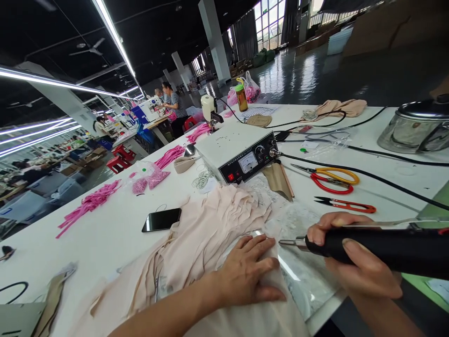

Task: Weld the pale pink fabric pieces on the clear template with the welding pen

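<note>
Pale pink fabric (196, 243) lies under the flat, open left hand (245, 274) (palm down), while the right hand (351, 262) grips a black handheld tool (382, 250) just beside it.

A garment factory floor is shown. Long white worktables (105, 234) are set in rows under strip lights (115, 35), with sewing machines (150, 108) manned by seated workers (175, 105). Pink fabric strips (89, 203), beige cut cloth pieces (210, 224), scissors (333, 180) and a metered control box (242, 157) are spread about.
</note>
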Action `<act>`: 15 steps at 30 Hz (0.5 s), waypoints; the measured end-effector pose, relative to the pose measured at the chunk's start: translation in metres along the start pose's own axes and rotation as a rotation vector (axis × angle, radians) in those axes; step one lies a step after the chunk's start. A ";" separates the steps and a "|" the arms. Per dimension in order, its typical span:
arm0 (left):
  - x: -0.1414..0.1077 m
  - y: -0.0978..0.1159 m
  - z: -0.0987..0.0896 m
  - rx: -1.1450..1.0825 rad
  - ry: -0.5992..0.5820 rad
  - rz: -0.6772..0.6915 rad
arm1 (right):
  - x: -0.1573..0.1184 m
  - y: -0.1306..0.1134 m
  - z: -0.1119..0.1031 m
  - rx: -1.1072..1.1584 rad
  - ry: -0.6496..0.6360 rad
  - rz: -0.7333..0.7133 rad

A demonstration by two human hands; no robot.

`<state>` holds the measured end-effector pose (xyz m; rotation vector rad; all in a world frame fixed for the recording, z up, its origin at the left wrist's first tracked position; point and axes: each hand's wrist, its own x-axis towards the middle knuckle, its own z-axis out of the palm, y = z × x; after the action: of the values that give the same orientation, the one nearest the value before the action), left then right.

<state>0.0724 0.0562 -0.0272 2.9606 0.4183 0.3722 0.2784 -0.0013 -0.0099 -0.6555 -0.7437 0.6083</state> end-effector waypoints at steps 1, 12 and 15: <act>0.000 0.000 0.000 -0.003 -0.003 -0.002 | -0.001 -0.002 -0.001 0.000 -0.001 0.002; 0.000 0.000 0.000 -0.021 0.009 -0.008 | -0.004 -0.003 0.003 0.001 -0.062 0.048; 0.000 0.000 0.002 -0.026 0.011 -0.011 | -0.005 -0.002 0.002 0.002 -0.075 0.051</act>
<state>0.0725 0.0561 -0.0287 2.9309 0.4278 0.3905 0.2747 -0.0050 -0.0095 -0.6544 -0.7978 0.6828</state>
